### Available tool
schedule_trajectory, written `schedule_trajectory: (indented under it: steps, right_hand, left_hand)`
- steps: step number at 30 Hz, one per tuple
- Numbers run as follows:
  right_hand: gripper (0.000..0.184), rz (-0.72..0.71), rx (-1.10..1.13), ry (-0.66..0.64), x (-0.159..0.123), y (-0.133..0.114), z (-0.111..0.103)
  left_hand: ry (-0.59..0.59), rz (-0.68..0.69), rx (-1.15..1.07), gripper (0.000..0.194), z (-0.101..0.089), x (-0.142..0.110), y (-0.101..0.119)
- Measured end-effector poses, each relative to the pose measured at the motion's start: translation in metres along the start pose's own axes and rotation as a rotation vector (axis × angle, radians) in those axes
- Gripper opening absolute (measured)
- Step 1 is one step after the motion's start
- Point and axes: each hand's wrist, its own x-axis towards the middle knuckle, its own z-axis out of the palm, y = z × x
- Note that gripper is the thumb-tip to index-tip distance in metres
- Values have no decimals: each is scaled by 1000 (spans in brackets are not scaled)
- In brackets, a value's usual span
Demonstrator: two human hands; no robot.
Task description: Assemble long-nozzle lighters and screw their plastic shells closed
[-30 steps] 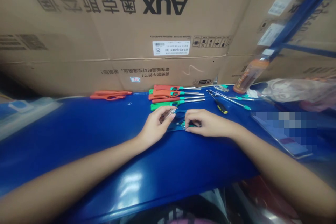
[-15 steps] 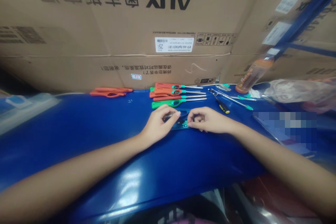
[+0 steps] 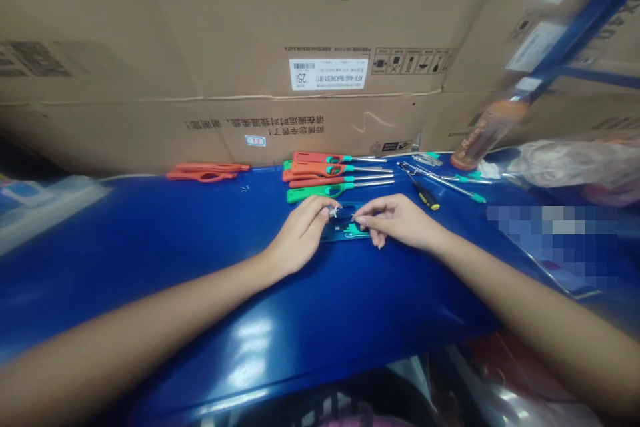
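Note:
My left hand (image 3: 305,230) pinches a small pale, silvery part (image 3: 333,212) between thumb and fingertips. Facing it, my right hand (image 3: 397,221) has thumb and forefinger pressed together on something too tiny to name. Under both hands lies a shallow, see-through blue tray-like piece (image 3: 330,235), partly hidden by them. Small teal plastic parts (image 3: 355,231) rest in it, below my right fingertips. Just beyond my hands, several long-nosed gas lighters lie side by side: a green lighter (image 3: 313,194) is closest, with red-orange lighters (image 3: 320,170) behind it.
Orange lighter shells (image 3: 207,172) lie at the back left. To the right are a black-and-yellow screwdriver (image 3: 427,199), metal tubes with teal ends (image 3: 450,187), an orange drink bottle (image 3: 487,133) and a plastic bag (image 3: 560,163). A large cardboard box (image 3: 200,80) borders the blue table (image 3: 200,320).
My left hand has turned so the pale part shows at its fingertips. My right fingertips have risen off the teal parts, pinched together. The view has shifted slightly.

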Motion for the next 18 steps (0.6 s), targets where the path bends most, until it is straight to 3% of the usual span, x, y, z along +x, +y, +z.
schedule_trajectory:
  steps: [9, 18]
  right_hand:
    - [39, -2, -13, -56, -1, -2, 1]
    - [40, -8, -20, -81, -1, -3, 2]
  left_hand:
    - [-74, 19, 17, 13, 2, -7, -1]
    - [-128, 64, 85, 18, 4, -5, 0]
